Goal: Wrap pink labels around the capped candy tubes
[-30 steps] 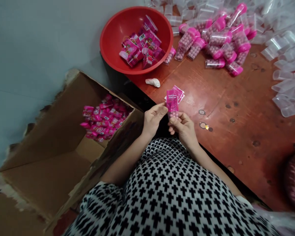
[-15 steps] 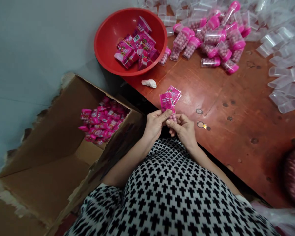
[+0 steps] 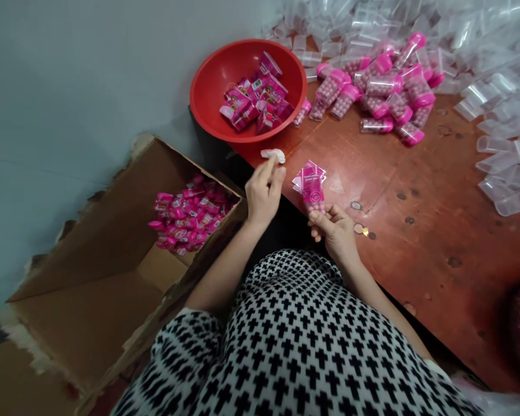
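Note:
My right hand holds a small candy tube with a pink label sleeve upright, just above the table edge. A few loose pink labels lie on the brown table right behind it. My left hand has its fingers stretched to a small white lump on the table near the corner; the fingertips touch it or nearly so. I cannot tell whether they grip it.
A red bowl of pink labels sits at the table's far left corner. Filled pink-capped tubes lie in a heap behind, with many clear empty tubes to the right. An open cardboard box with labelled tubes stands on the left.
My left hand let go of the tube and moved up and left to the white lump. My right hand keeps the tube alone. The view shifted slightly.

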Demonstrator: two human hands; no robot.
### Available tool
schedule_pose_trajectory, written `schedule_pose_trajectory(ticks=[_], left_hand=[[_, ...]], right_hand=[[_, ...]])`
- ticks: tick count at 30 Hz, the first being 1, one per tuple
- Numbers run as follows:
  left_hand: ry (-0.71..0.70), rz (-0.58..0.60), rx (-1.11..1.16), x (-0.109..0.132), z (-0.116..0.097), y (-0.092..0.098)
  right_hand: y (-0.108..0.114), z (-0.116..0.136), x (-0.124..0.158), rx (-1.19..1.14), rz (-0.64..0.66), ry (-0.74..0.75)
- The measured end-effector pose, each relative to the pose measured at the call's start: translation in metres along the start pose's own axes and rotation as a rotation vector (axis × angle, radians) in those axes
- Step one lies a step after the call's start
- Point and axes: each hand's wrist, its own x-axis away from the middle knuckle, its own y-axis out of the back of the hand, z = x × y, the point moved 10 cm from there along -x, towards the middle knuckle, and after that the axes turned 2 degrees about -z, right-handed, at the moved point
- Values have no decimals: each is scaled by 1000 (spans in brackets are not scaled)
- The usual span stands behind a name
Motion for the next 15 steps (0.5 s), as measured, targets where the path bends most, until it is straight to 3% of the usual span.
schedule_pose_trajectory(ticks=[3, 7, 12, 15], left_hand=[[-143, -30, -396, -41, 15, 1], [-175, -19, -505, -63, 38, -11], [-142, -109, -267, -41, 23, 6], [91, -44, 153, -11, 19, 3]], right_hand=[[-3, 3, -2, 10, 0, 27], [-6, 4, -5, 19, 12, 21], [-1, 6, -8, 17, 0, 26], [-1, 5, -10, 31, 3, 21]])
